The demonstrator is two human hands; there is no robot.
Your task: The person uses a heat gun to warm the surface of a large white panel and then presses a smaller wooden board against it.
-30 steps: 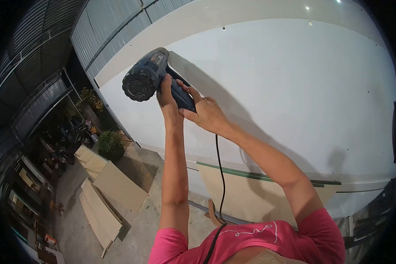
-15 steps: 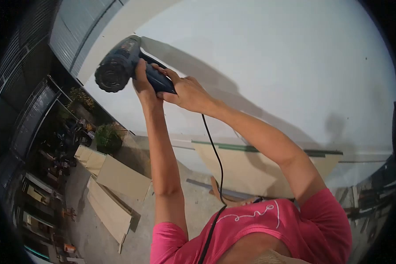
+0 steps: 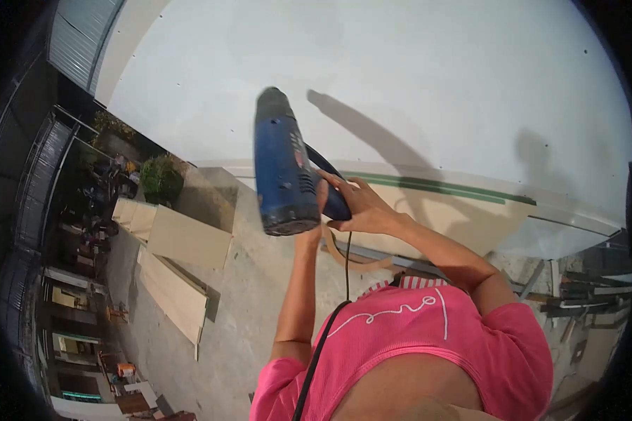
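Note:
A blue corded power drill with a dark nose and black rear end is held up in front of the white wall panel. Its nose points up and a gap separates it from its shadow. My right hand is closed around the handle, fingers on the near side. Behind the drill body, my left hand is wrapped at the top of the grip; most of its fingers are hidden. From the handle a black cord runs down over my pink shirt.
Green-edged boards lean at the wall's foot. Large beige boards lie on the concrete floor at left. Dark scrap lengths are piled at right. A bush stands beyond the wall's left end.
Both hands have brought the drill down and to the right, farther from the wall. It has turned so its blue side shows. My view has shifted too.

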